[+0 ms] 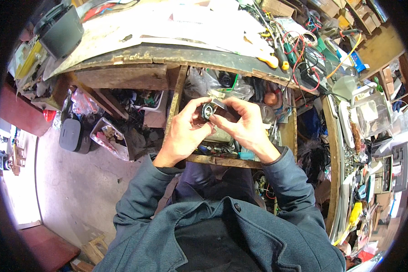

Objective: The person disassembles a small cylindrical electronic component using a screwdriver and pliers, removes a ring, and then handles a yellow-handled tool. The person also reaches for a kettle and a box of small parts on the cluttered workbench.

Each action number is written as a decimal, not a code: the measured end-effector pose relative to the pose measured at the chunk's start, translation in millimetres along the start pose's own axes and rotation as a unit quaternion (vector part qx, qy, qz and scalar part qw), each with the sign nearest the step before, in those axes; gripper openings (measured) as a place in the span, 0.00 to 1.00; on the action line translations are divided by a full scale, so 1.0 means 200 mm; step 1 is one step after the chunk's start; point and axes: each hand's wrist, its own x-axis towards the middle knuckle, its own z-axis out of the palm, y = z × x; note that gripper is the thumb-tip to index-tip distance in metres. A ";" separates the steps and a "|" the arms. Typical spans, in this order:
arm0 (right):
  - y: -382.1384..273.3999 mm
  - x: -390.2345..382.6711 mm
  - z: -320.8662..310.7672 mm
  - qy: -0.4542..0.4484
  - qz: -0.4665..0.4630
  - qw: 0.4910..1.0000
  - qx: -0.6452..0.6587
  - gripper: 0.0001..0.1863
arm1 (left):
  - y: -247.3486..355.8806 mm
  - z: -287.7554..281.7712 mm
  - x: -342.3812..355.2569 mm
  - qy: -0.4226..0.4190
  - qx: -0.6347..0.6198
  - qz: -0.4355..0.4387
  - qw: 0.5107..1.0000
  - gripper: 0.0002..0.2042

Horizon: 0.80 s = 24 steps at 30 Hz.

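Two-handed work on a small round part over an open drawer

We have the round part (207,111) held up between both hands, above the drawer (231,161) that stands open under the bench (186,53). The left hand (181,136) has its fingers closed around the part, with its dark rim and hollow face showing. The right hand (247,129) comes in from the other side: its thumb is at the part's edge, its forefinger near a silvery piece (219,104). Whether those right fingers pinch the piece or only steady the part, we cannot tell.

Handling notes, our judgement: the left grip should act as the vice, firm but not squeezing, so that the rim does not distort. Fine movements are best left to the right thumb and forefinger, in small, even pushes; if anything binds, we should realign rather than force it.

Main risk: a dropped piece. The drawer below is crowded, with clear bags (199,84) near its back and a teal item (246,155) by its front board, so anything small would be hard to find. Working lower, with wrists braced on the front board, would probably help.
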 end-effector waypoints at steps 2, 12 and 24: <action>-0.03 0.00 0.00 0.013 -0.013 0.998 -0.059 0.16 | -0.01 0.01 0.00 0.017 0.039 0.017 0.999 0.25; -0.03 0.03 0.02 0.053 -0.149 0.958 -0.238 0.13 | 0.00 0.02 0.00 0.033 0.091 0.004 0.995 0.23; 0.07 0.14 -0.11 -0.162 0.072 0.962 0.206 0.10 | 0.03 -0.01 0.00 -0.044 -0.008 -0.011 0.999 0.21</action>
